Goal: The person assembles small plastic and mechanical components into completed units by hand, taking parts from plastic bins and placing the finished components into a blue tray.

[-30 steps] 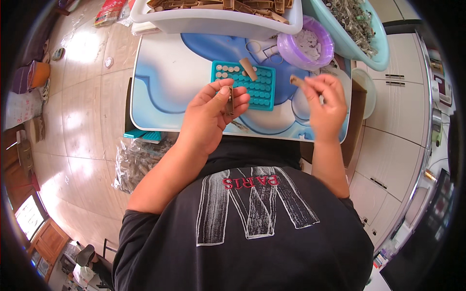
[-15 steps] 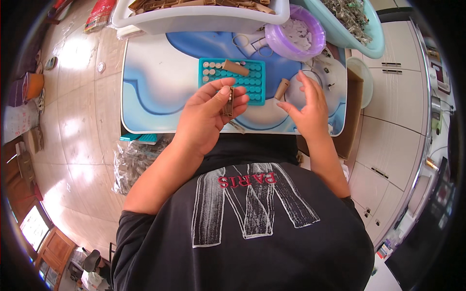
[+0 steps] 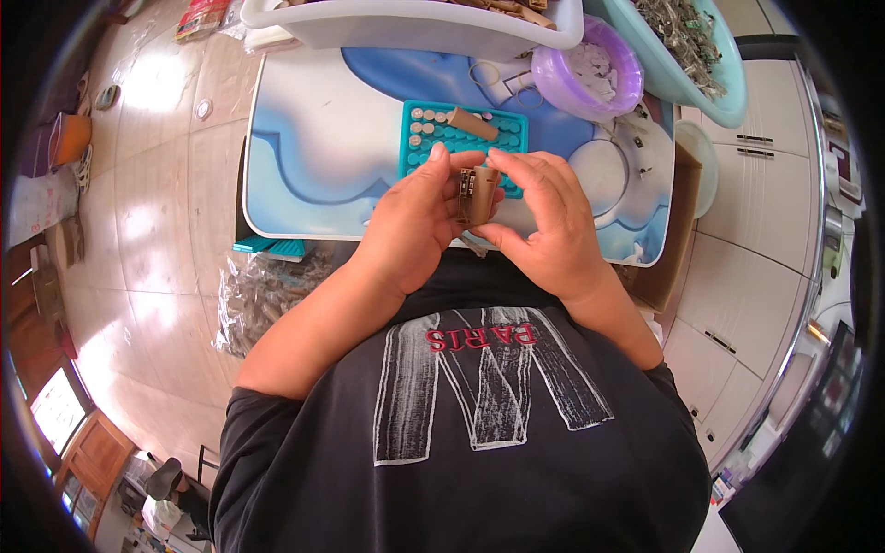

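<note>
My left hand and my right hand meet over the near edge of the blue and white table. Between their fingertips they hold a small brown cardboard sleeve with a small metal part against it. Just beyond the hands lies a teal tray with rows of round holes. Some holes at its left hold pale round caps. Another brown tube lies on top of the tray.
A purple bowl with white bits stands at the back right. A teal tub of metal parts and a white bin sit behind. A clear plastic bag lies on the floor at left. White cabinets stand at right.
My right hand came back from the right side of the table with a brown sleeve and joined the left hand. Both hands now hold the piece together.
</note>
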The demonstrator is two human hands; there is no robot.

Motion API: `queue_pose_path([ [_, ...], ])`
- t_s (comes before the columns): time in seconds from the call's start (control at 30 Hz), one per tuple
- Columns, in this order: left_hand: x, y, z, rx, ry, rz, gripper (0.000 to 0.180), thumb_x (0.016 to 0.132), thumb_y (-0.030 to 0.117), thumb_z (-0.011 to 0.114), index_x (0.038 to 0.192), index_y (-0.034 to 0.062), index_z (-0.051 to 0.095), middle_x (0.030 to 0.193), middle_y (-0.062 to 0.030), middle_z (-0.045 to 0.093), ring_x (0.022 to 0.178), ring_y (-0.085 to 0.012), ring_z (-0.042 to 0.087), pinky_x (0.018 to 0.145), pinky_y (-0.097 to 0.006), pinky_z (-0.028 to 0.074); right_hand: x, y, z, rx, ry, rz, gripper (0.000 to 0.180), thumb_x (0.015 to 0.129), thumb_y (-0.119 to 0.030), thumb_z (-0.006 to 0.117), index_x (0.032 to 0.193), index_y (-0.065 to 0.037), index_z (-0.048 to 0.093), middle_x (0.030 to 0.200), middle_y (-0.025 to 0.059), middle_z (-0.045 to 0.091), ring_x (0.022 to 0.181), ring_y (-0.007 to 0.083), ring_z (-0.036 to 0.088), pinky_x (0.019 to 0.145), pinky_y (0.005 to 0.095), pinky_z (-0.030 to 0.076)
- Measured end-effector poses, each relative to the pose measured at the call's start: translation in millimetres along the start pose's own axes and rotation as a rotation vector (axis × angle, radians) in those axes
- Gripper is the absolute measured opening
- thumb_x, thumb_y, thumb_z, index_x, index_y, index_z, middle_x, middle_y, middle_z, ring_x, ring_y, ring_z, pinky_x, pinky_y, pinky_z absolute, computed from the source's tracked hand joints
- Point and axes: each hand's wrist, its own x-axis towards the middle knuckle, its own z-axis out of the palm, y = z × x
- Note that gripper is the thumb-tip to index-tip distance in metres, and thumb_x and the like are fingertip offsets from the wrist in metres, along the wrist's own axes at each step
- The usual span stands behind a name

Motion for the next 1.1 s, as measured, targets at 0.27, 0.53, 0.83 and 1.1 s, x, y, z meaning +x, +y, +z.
queue_pose_path([
  [0.27,-0.8,-2.7,-1.5,-0.009,-0.004,0.006,0.049,0.099,0.039,0.034,0.123,-0.0018,0.047,0.107,-0.0106,0.057,0.099,-0.0203,0.057,0.087,-0.034,0.047,2.6,0.6,8.3,-0.031,0.001,-0.040,0.070,0.056,-0.010,0.080,0.120,-0.006,0.051,0.105,0.0101,0.059,0.099,0.0301,0.054,0.086,0.0399,0.042],
  [0.53,-1.8,-3.5,5.2,0.073,0.045,0.037,0.037,0.097,0.026,0.045,0.121,-0.0019,0.049,0.098,-0.0047,0.057,0.092,-0.0139,0.055,0.084,-0.028,0.046,1.9,1.7,12.7,-0.047,0.007,-0.045,0.067,0.056,-0.009,0.080,0.118,-0.006,0.053,0.103,0.0091,0.059,0.096,0.0286,0.054,0.084,0.0392,0.043],
  [0.83,-1.6,-4.4,5.7,0.154,0.046,0.117,0.033,0.092,0.010,0.053,0.121,-0.0035,0.049,0.093,-0.0029,0.057,0.083,-0.0089,0.051,0.075,-0.023,0.044,0.5,1.0,12.6,-0.067,0.042,-0.070,0.066,0.057,-0.008,0.079,0.118,-0.006,0.053,0.104,0.0092,0.059,0.097,0.0286,0.054,0.083,0.0390,0.043],
  [1.1,-3.9,-1.9,7.8,0.219,0.062,0.101,0.049,0.092,0.005,0.051,0.136,-0.0026,0.032,0.104,-0.0103,0.060,0.092,-0.0147,0.058,0.082,-0.027,0.047,3.3,0.0,7.1,0.057,0.022,-0.027,0.063,0.061,-0.011,0.078,0.119,-0.006,0.053,0.105,0.0103,0.059,0.098,0.0289,0.054,0.085,0.0380,0.043],
])
